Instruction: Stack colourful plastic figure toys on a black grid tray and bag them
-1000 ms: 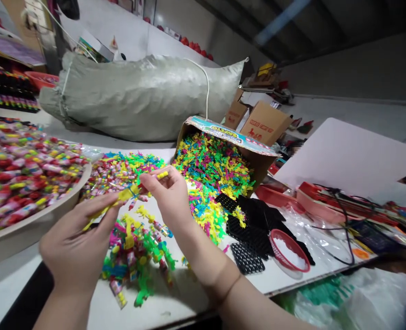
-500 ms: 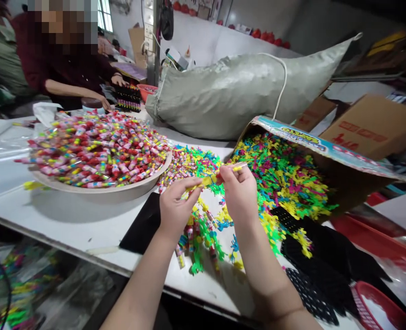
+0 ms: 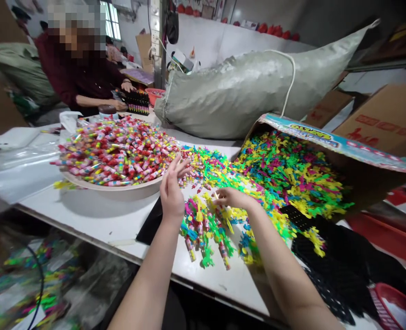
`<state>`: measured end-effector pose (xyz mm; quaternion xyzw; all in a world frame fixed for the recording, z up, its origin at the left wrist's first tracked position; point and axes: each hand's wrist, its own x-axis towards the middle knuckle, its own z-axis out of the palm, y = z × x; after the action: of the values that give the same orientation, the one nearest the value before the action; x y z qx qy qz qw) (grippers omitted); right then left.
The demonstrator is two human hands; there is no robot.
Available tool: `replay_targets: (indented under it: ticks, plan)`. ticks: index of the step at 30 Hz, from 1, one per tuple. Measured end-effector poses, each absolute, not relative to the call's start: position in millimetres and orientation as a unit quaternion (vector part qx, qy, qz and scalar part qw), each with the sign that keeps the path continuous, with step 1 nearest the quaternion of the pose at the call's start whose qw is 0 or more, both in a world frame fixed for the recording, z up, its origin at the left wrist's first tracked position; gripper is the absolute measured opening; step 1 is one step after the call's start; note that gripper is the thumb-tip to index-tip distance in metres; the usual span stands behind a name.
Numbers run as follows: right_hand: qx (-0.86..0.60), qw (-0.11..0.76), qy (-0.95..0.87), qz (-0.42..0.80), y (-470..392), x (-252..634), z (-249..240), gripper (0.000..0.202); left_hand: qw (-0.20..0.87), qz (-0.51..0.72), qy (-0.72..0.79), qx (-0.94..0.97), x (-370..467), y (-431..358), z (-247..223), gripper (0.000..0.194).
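Note:
My left hand (image 3: 174,190) is raised beside the rim of a wide basin (image 3: 134,191) heaped with small red, pink and yellow tubes (image 3: 120,151). Its fingers are spread and nothing shows in them. Over the table's middle, my right hand (image 3: 232,198) bends its fingers down by a loose pile of tubes and plastic figures (image 3: 206,229). A small pale piece shows at its fingertips, too small to make out. Bright green, yellow, blue and pink figures (image 3: 285,174) spill from an open box (image 3: 326,137) onto the white table (image 3: 96,215).
A big grey sack (image 3: 237,96) lies behind. Black trays (image 3: 347,256) and a red basket (image 3: 392,302) are at the right, brown cartons (image 3: 385,119) beyond. Across the table a person (image 3: 86,78) handles a black rack of tubes (image 3: 136,103). Bags of figures (image 3: 44,275) lie below left.
My hands have come apart, and the yellow figure and tube between them are no longer held there. The left has opened and risen; the right has lowered to the pile. The view has shifted.

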<state>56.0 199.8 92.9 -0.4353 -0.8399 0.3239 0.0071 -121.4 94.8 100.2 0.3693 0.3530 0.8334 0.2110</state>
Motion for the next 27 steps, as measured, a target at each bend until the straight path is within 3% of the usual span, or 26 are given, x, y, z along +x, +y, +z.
replay_targets:
  ticks: [2, 6, 13, 19, 24, 27]
  plan:
    - [-0.438, -0.001, -0.849, 0.297, 206, 49, 81, 0.025, 0.208, 0.834, 0.353, 0.370, -121, 94, 101, 0.041]
    - [-0.488, 0.083, -0.862, 0.105, 225, 26, 62, 0.019, 0.207, 0.835, 0.346, 0.375, -120, 92, 103, 0.041]
    - [-0.509, 0.042, -0.858, -0.047, 231, -10, 45, 0.021, 0.220, 0.840, 0.337, 0.364, -132, 87, 105, 0.037]
    - [-0.520, 0.164, -0.838, -0.015, 231, -22, 53, 0.019, 0.178, 0.848, 0.343, 0.362, -145, 74, 110, 0.037]
    - [-0.435, 0.171, -0.878, 0.106, 232, -46, 55, 0.018, 0.164, 0.832, 0.365, 0.385, -150, 67, 110, 0.036]
    - [-0.448, 0.194, -0.867, 0.102, 241, -48, 60, 0.022, 0.143, 0.824, 0.369, 0.405, -155, 62, 109, 0.035]
